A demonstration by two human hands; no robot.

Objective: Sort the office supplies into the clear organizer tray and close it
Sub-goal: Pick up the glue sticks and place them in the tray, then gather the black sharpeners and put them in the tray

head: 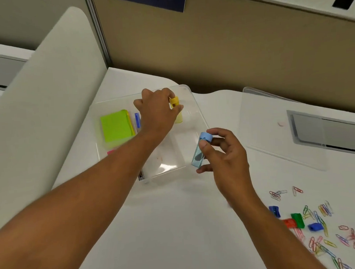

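My left hand (155,113) grips the yellow tube (176,110) inside the clear tray (200,121); my right hand (224,158) pinches the blue tube (199,151).

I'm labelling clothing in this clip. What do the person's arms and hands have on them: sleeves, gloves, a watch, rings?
Nothing worn shows. The left hand and right hand are bare, without gloves, and both forearms are uncovered to the frame's edge: no sleeves, watch or bracelet. No rings are visible, though blur hides some fingers.
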